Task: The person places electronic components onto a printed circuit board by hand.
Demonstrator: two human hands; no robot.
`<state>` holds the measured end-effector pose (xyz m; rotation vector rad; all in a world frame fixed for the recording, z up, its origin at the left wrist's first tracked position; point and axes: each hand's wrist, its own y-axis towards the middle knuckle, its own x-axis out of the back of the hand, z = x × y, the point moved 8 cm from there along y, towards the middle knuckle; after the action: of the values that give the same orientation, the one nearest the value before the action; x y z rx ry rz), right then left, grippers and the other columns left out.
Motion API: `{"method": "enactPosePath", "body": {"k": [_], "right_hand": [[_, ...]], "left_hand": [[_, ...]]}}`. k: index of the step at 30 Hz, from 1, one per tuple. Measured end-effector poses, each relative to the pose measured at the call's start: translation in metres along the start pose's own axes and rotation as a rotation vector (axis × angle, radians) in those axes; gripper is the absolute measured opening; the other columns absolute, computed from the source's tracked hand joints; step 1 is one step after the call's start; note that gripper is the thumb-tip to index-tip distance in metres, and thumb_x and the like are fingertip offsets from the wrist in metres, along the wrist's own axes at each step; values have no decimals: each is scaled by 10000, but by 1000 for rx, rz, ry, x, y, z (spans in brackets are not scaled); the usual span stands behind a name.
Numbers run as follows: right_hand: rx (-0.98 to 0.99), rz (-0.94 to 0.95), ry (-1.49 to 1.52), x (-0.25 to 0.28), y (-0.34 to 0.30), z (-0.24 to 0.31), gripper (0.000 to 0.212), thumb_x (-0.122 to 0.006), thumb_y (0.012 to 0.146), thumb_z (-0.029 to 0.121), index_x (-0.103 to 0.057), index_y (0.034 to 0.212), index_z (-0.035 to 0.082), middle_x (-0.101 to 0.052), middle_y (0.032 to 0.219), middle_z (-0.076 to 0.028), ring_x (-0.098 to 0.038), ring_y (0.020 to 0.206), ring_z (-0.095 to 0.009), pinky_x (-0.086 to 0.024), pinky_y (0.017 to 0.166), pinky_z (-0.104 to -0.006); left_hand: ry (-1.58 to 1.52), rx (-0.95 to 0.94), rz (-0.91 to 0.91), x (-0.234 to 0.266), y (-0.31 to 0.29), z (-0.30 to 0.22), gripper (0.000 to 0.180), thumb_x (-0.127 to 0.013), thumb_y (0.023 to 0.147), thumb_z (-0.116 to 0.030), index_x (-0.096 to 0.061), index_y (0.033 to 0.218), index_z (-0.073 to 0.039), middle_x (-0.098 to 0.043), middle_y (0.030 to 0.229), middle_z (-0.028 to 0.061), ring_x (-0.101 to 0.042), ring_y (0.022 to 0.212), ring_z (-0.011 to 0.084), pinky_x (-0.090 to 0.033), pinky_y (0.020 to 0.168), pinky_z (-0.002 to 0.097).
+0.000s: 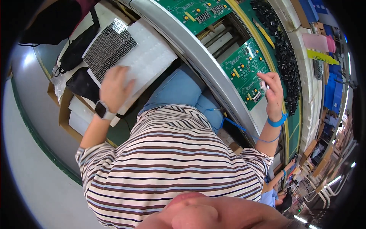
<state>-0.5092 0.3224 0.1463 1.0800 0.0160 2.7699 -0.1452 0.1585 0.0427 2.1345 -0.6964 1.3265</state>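
Note:
My left hand (115,89), with a watch on its wrist, is over the near edge of a white foam sheet (154,49). Its fingers are slightly blurred, the thumb stands apart, and I see nothing held. Rows of small black digit displays (110,51) cover the sheet's left part beside it. Over the right edge of a green circuit board (244,57) is my right hand (272,91), wearing a blue wrist strap (277,121). Its fingers are curled together around something small and pale that I cannot make out. A digit display (258,97) sits on the board just below that hand.
Another green board (190,19) with displays lies farther up the line. A metal rail (213,72) runs between my lap and the boards. Many black parts (288,72) are heaped beyond the boards, near a yellow tool (264,33). The strap's blue cord (244,131) crosses the rail.

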Motion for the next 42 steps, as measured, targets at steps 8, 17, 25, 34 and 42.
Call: {"method": "enactPosePath", "body": {"k": [8,17,25,34,42], "right_hand": [[-183,-179,-61,18,7,-46,276,-575,852,106,-602,1108,7,-537,928,-66,-557,824,-144,-456,741,-248],[-287,-107,-372,14,11,-67,444,-719,722,70,-592,1143,5,-590,1004,-100,-619,874,-179,-517,805,-289],[-210,-63,-437,3,30,-72,413,-714,723,142,-617,1103,13,-601,988,-121,-625,880,-242,-509,788,-327],[-252,-22,-475,0,36,-74,383,-713,712,143,-623,1058,5,-612,946,-123,-624,876,-251,-507,776,-337],[-248,-12,-481,0,34,-78,380,-716,707,140,-626,1051,5,-611,946,-125,-623,871,-251,-507,770,-338]], "left_hand": [[295,192,-49,-12,-41,65,462,-696,778,-216,-550,1160,-1,-562,1136,186,-536,1021,357,-447,878,419],[324,270,82,-20,-31,76,420,-711,763,-207,-549,1096,-10,-563,1059,152,-545,987,337,-469,825,408],[236,263,259,-14,-12,91,388,-728,717,-232,-551,995,-29,-580,968,116,-575,918,312,-488,762,395],[157,147,223,-14,-6,85,394,-708,712,-163,-542,1039,-20,-569,984,135,-574,886,326,-488,751,390],[38,205,263,-2,0,81,380,-697,697,-103,-532,1027,-8,-553,956,140,-570,867,331,-481,739,387]]}}
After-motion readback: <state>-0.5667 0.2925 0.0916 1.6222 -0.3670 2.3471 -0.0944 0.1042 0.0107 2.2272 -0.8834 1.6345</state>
